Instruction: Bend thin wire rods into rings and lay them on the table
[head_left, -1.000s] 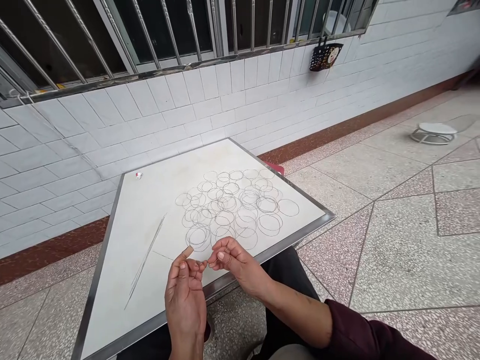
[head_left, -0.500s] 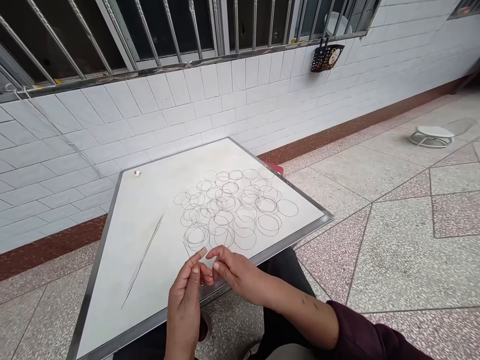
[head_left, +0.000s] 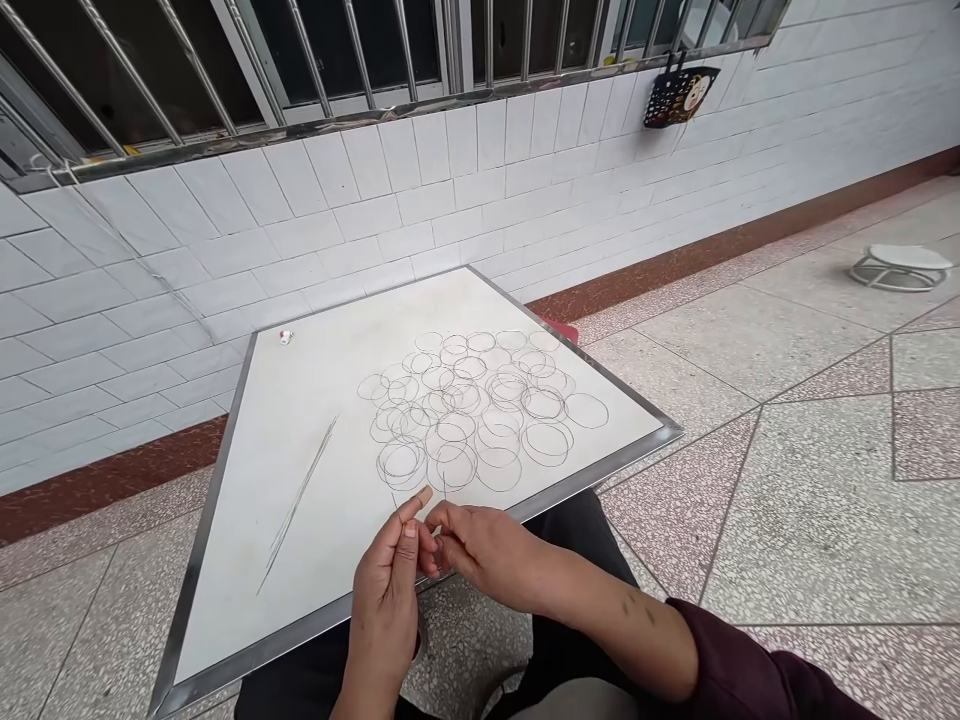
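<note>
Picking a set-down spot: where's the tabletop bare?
Far tabletop, between the small white-and-red item and wire rings; left strip, between the straight wires and metal edging. Crowded: centre to right, overlapping wire rings; near edge, where the left hand and right hand are.

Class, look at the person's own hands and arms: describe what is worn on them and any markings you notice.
Both the left hand and right hand are ungloved. The left index fingertip has a tan wrap, perhaps tape or a bandage. A dark maroon sleeve covers the right arm near the elbow; small marks show on the bare forearm. No left sleeve is visible.
</note>
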